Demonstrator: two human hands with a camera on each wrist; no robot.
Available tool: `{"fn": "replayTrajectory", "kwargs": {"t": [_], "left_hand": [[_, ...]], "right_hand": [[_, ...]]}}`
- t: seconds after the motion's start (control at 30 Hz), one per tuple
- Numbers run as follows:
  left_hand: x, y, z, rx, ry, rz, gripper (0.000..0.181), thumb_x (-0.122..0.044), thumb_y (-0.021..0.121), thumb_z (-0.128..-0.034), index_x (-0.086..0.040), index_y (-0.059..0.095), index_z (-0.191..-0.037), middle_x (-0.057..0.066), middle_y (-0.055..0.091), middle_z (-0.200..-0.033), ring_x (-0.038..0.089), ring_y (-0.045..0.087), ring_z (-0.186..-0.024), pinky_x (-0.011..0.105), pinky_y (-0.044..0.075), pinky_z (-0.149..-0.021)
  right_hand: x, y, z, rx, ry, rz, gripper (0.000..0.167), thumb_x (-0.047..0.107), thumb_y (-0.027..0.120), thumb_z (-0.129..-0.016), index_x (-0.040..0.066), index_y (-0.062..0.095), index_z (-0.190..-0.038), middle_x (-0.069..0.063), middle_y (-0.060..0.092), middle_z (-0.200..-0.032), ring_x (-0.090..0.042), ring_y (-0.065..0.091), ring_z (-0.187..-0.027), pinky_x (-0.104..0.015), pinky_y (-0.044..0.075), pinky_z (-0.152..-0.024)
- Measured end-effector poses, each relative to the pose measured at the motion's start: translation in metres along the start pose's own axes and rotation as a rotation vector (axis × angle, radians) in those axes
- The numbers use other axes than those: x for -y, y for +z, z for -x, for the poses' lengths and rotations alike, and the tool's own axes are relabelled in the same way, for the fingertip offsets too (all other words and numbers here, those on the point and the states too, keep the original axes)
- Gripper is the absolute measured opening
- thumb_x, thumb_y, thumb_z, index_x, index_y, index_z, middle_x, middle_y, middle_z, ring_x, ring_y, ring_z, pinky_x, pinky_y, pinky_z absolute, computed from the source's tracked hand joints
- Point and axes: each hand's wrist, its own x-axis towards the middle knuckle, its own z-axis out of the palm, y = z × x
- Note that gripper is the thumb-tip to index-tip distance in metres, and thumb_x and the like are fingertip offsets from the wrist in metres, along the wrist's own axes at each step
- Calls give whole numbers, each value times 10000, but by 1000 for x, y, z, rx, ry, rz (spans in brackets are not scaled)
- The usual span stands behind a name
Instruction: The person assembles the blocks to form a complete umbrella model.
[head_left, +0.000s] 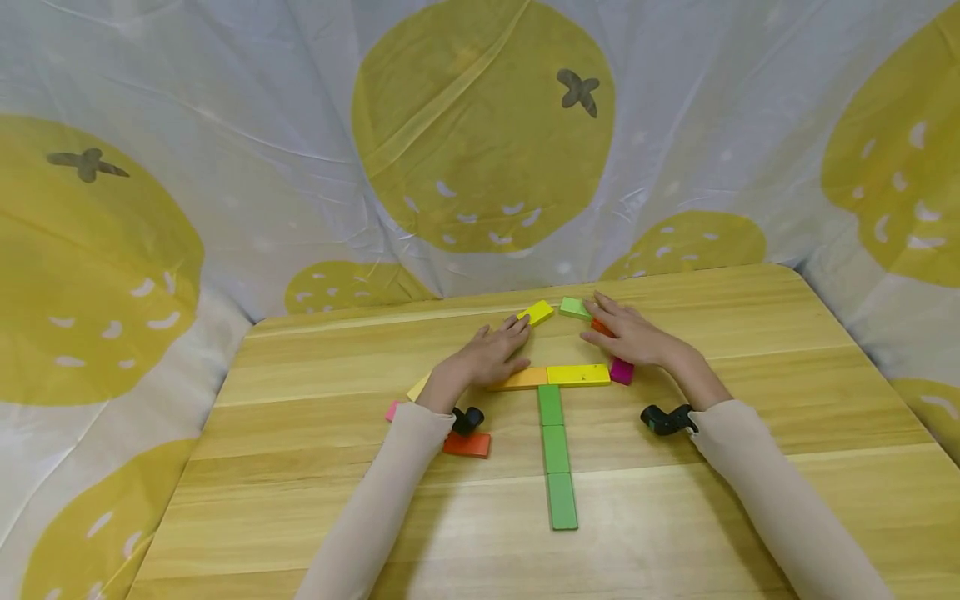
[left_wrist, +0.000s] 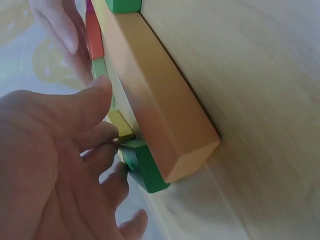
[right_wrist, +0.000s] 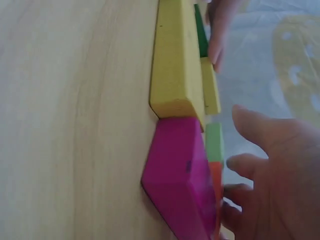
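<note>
In the head view my left hand [head_left: 491, 354] has extended fingers at the near end of a yellow block [head_left: 537, 312]. A dark green block [left_wrist: 145, 165] lies at those fingertips in the left wrist view, hidden by the hand from above. My right hand [head_left: 633, 333] reaches over a red-orange block [head_left: 602, 327], fingers loosely bent beside it and a light green block [head_left: 574, 307]. Nearer me, an orange block [head_left: 525, 379] and a yellow block [head_left: 578, 375] form a row, with a magenta block [head_left: 622, 371] at its right end.
Three green blocks [head_left: 556, 448] run in a line toward me from the row. A red block [head_left: 467, 445], a pink block [head_left: 392, 410] and a pale yellow block [head_left: 417, 387] lie around my left forearm. A patterned cloth hangs behind the table's back edge.
</note>
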Motion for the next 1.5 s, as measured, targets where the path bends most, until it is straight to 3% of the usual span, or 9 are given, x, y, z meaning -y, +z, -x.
{"fn": "replayTrajectory", "kwargs": {"t": [0.23, 0.73, 0.83, 1.0, 1.13, 1.27, 1.37, 1.5], "left_hand": [[-3, 0, -1, 9, -25, -26, 681, -374, 426, -1119, -107, 122, -1667, 33, 10, -1763, 227, -2, -1640, 551, 63, -1320], [0, 2, -3, 19, -2, 8, 716, -355, 455, -1111, -66, 103, -1663, 72, -11, -1759, 244, -37, -1637, 469, 92, -1332], [0, 2, -1, 17, 4, 11, 716, -351, 452, -1113, -59, 97, -1662, 77, -14, -1759, 252, -38, -1637, 479, 87, -1331], [0, 1, 7, -13, 17, 28, 693, -343, 423, -1123, -32, 106, -1655, 105, 6, -1757, 285, -10, -1637, 508, 84, -1327], [1, 1, 15, -25, -5, 51, 616, -240, 376, -1136, -31, 118, -1655, 122, 17, -1754, 299, 22, -1636, 523, 92, -1323], [3, 3, 23, -27, -33, 70, 629, -4, 372, -1080, -38, 121, -1656, 138, 19, -1752, 304, 39, -1633, 514, 100, -1323], [3, 4, 26, -37, -49, 80, 693, 89, 382, -1015, -29, 137, -1653, 143, 24, -1752, 301, 43, -1633, 491, 109, -1326], [2, 6, 27, -51, -57, 109, 678, 74, 385, -1013, -17, 160, -1646, 139, 27, -1753, 293, 54, -1633, 476, 120, -1327]], "right_hand": [[4, 4, -8, 22, 9, 22, 708, 405, 459, -1105, 55, 184, -1656, -249, 42, -1729, -483, 94, -1589, -669, -1, -1271], [4, 5, -4, 16, 25, 16, 736, 468, 450, -1097, 81, 181, -1662, -233, 16, -1735, -476, 57, -1596, -661, -21, -1272], [3, 2, 2, -18, 13, -4, 698, 403, 461, -1106, 57, 202, -1654, -246, 42, -1730, -481, 72, -1592, -658, 5, -1276], [-4, -3, 20, -90, -16, -31, 559, 183, 455, -1111, 25, 294, -1623, -295, 168, -1694, -535, 179, -1549, -684, 167, -1244], [-12, -3, 30, -117, -50, -45, 502, 62, 426, -1096, 20, 371, -1593, -314, 260, -1658, -534, 254, -1525, -672, 242, -1224], [-18, -1, 33, -108, -62, -61, 489, 64, 426, -1099, 19, 390, -1584, -292, 298, -1653, -522, 276, -1522, -662, 257, -1223], [-20, 1, 33, -86, -51, -71, 496, 100, 424, -1109, 21, 365, -1594, -263, 284, -1669, -501, 254, -1540, -671, 199, -1242], [-21, 3, 33, -74, -39, -70, 515, 131, 427, -1114, 20, 331, -1607, -246, 263, -1683, -472, 226, -1562, -692, 106, -1254]]}}
